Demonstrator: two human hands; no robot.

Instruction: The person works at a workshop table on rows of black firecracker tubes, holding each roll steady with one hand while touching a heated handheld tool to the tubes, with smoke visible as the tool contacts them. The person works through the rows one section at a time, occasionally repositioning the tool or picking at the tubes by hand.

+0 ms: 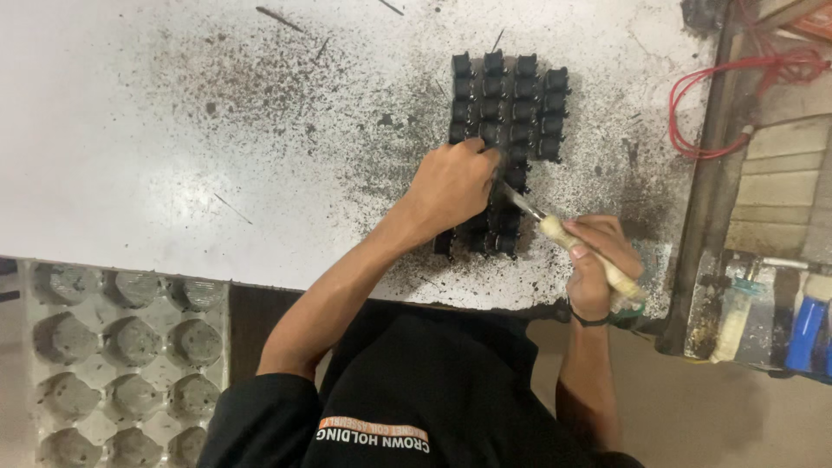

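Several small black plastic parts (pixel 513 97) stand packed in rows on a white worktable (pixel 173 130) speckled with dark grit. My left hand (pixel 452 184) rests on the near part of the block, fingers curled over the parts and pressing on them. My right hand (pixel 600 260) grips a tool with a pale wooden handle (pixel 589 254). Its thin metal tip (pixel 518 201) points up-left into the parts just beside my left hand's fingers. The parts under my left hand are hidden.
A grey moulded tray with round cups (pixel 121 364) sits at the lower left below the table edge. A red wire loop (pixel 737 95) hangs at the right by a wooden frame. Blue-handled tools (pixel 806 329) lie at the far right.
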